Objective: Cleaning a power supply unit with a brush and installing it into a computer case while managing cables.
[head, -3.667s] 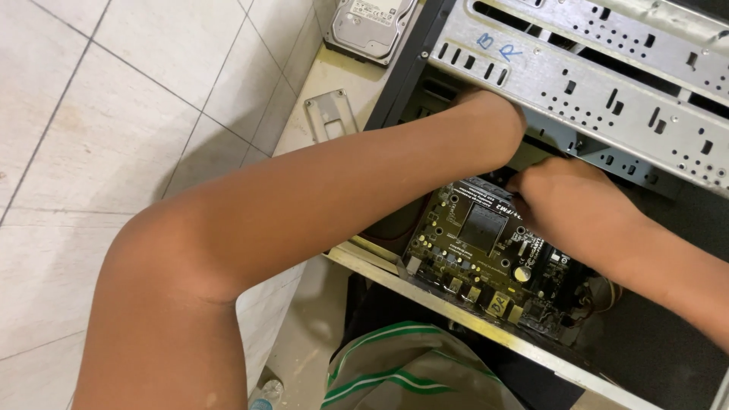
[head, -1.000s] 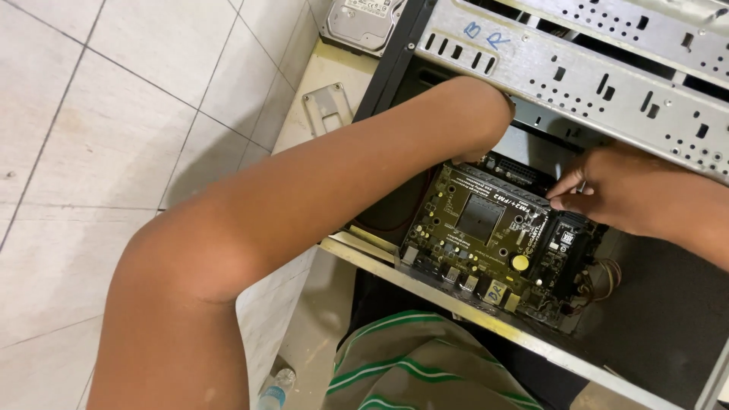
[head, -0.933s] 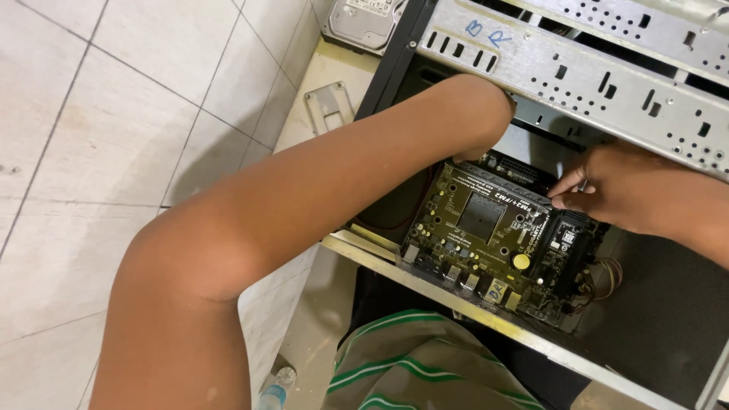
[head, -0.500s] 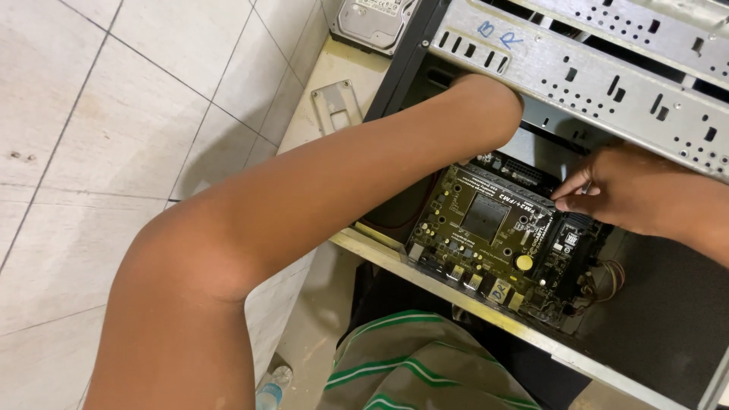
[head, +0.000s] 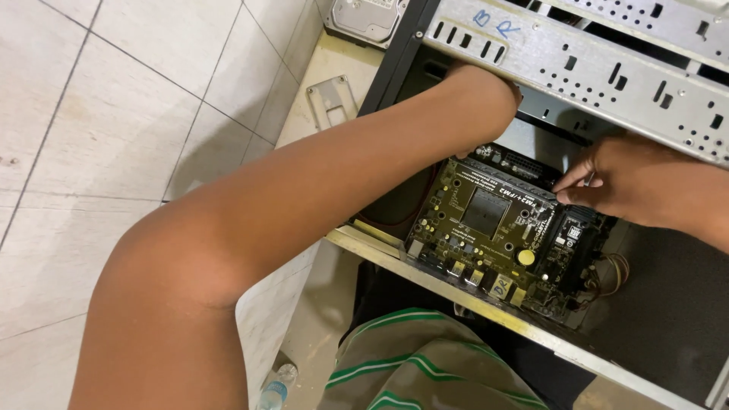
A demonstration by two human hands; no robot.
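The left hand (head: pixel 486 95) reaches deep under the drive cage (head: pixel 592 68), its fingers hidden, so I cannot tell its grip; it seems to steady the board (head: pixel 501 235) inside the case (head: pixel 486 304). The right hand (head: pixel 638 186) pinches fingertips together at the board's far edge, perhaps on a small screw or connector.

The left hand (head: pixel 486 95) reaches under the grey perforated drive cage (head: pixel 577 64), so its fingers are hidden and what they touch cannot be told. The right hand (head: pixel 645 186) pinches something at the motherboard's (head: pixel 493 228) top edge, too small to identify; its forearm leaves the picture's right side. The hard drive (head: pixel 364 19) is cut off at the top.
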